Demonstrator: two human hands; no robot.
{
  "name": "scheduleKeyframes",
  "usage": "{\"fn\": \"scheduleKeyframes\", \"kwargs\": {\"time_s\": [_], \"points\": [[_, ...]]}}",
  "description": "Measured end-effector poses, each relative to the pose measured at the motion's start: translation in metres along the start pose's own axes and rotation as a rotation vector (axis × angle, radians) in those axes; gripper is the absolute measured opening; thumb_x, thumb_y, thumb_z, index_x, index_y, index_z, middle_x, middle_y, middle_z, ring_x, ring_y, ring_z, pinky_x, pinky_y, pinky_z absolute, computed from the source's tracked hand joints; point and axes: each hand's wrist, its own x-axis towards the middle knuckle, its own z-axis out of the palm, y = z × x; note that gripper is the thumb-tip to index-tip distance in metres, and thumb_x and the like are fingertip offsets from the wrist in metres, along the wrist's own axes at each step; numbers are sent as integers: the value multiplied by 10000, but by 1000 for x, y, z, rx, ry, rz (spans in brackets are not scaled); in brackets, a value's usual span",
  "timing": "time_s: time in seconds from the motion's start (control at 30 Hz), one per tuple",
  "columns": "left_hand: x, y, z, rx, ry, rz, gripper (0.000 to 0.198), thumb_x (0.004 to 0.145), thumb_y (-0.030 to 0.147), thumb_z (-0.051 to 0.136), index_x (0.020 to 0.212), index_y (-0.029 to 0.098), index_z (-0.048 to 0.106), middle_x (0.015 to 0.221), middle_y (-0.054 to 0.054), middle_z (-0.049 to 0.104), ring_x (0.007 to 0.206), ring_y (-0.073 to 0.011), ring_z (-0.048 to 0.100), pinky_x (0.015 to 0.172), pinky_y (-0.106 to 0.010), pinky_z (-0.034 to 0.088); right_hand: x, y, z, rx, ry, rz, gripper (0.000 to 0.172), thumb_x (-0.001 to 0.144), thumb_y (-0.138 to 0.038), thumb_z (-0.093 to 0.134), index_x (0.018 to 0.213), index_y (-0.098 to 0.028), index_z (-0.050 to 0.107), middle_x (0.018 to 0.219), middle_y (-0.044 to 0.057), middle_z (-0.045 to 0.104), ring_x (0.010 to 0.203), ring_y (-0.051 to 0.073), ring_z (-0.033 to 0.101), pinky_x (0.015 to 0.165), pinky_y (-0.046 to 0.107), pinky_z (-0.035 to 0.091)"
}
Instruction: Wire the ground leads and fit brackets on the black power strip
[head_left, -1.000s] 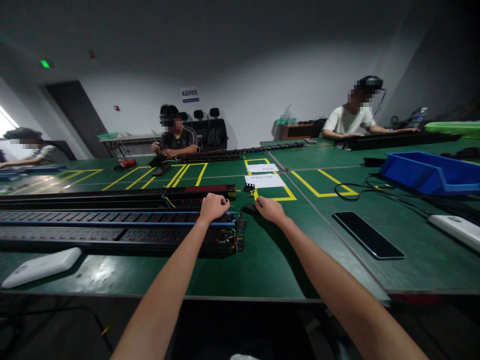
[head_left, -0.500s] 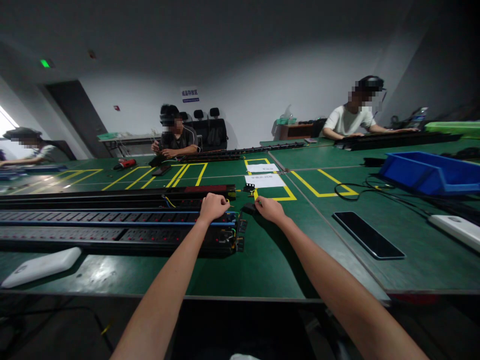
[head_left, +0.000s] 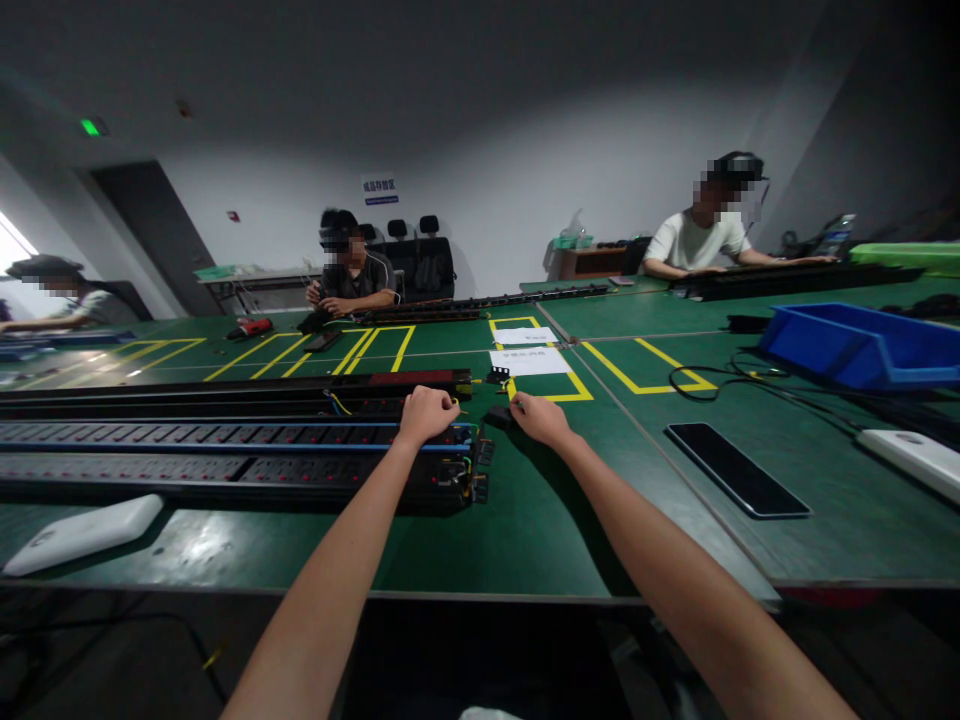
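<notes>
The left hand (head_left: 427,413) is resting on the near end of the middle power strip (head_left: 225,435). Its fingers are curling into a closed fist. The knuckles are pressing down on the strip, which looks like a way of keeping the long bar from sliding. A thin yellow wire (head_left: 455,404) is showing just beside the knuckles. Whether the fist is pinching it cannot be made out.

The right hand (head_left: 541,418) is lying low on the table (head_left: 525,540), just past the strips' ends. Its fingers are closing on a small black part (head_left: 496,416), which is sitting on the table between the two hands. The part is close to the loose wires at the strip's open end.

Three long strips are lying side by side, with their ends turned toward the person, so the wiring is falling within easy reach of both hands. A white box (head_left: 82,533) is sitting near the table's front edge on the left. On the right, a dark phone (head_left: 736,468) is lying flat, well apart from the hands. Behind it are a looping black cable (head_left: 694,380) and a blue bin (head_left: 855,345). Two sheets of paper (head_left: 529,361) are lying inside a yellow-taped box beyond the hands.

The strips are running out of view on the left. The inside of the left fist and the shape of the black part are too small and dark to read. Other people are working at the far tables.
</notes>
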Motion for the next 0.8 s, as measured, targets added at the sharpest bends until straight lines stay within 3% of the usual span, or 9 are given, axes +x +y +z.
{"fn": "scheduleKeyframes", "kwargs": {"time_s": [0.8], "points": [[0,0,0,9,10,6,212,844,376,633,746,248,771,847,-51,754,992,-264,648,857,-338,482,1,1,1,1,2,-5,297,1026,-361,404,1127,-234,653,1044,89,747,916,246,690,681,277,407]]}}
